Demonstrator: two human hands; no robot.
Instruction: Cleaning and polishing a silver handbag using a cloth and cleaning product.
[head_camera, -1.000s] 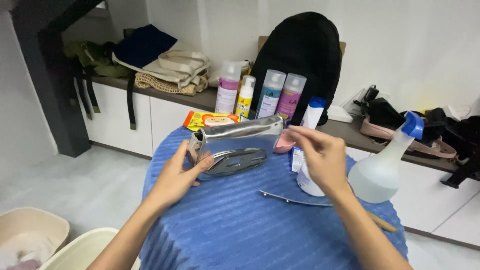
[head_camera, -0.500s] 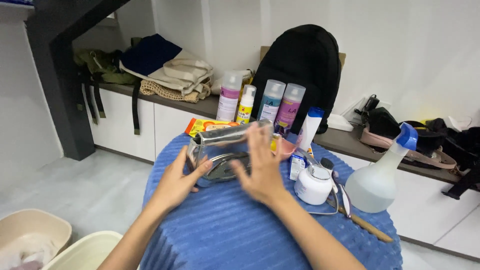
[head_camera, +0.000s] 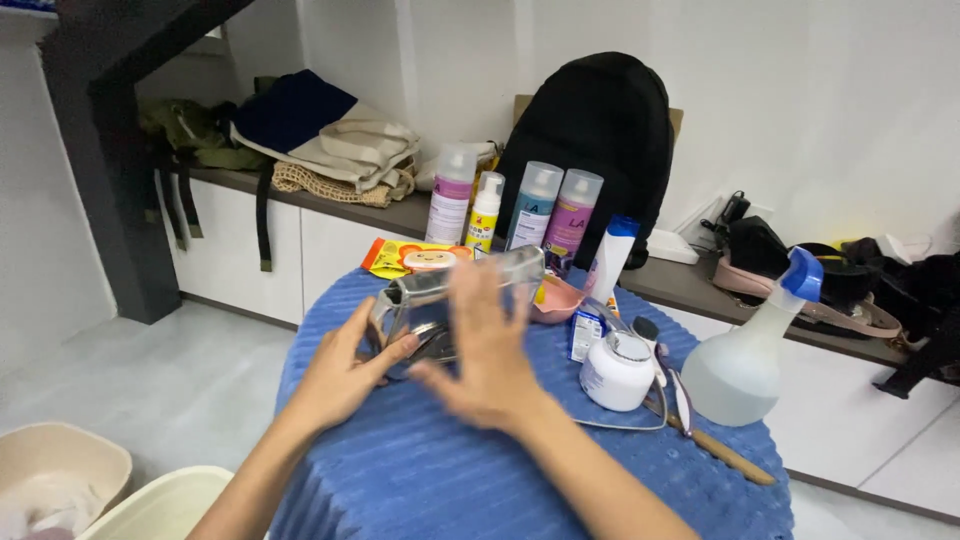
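**Q:** Report hand positions and grip.

**A:** My left hand (head_camera: 345, 372) grips the left end of the clear pouch (head_camera: 455, 300), thumb on the near face and fingers curled against it. My right hand (head_camera: 490, 350) lies open across the front of the same pouch, fingers spread wide and flat; it is blurred, so I cannot tell whether the palm is pressing or only touching. Neither hand holds anything else.

**Q:** Location and orientation of the pouch?

**A:** It stands on the blue ribbed tablecloth (head_camera: 450, 480), directly ahead of both hands, towards the far side of the round table. Its long axis runs left to right, the right end tilted slightly up and away. Both hands touch it: the left at the end, the right over the middle. A dark zip or contents show through the lower part; I cannot tell which.

**Q:** Count the surrounding items.

**A:** Behind the pouch: four upright bottles (head_camera: 535, 205) in a row, and one yellow packet (head_camera: 405, 258) lying flat. Right of the pouch: one pink dish (head_camera: 558, 300), one white tube with a blue cap (head_camera: 612, 255), one small blue-and-white carton (head_camera: 585, 330), one white jar (head_camera: 617, 372). Further right: one spray bottle with a blue trigger (head_camera: 745, 360). One wooden-handled tool (head_camera: 720, 455) lies near the table edge beside the jar. One black backpack (head_camera: 600, 130) stands on the counter behind. Two pale basins (head_camera: 150, 505) sit on the floor at the lower left.
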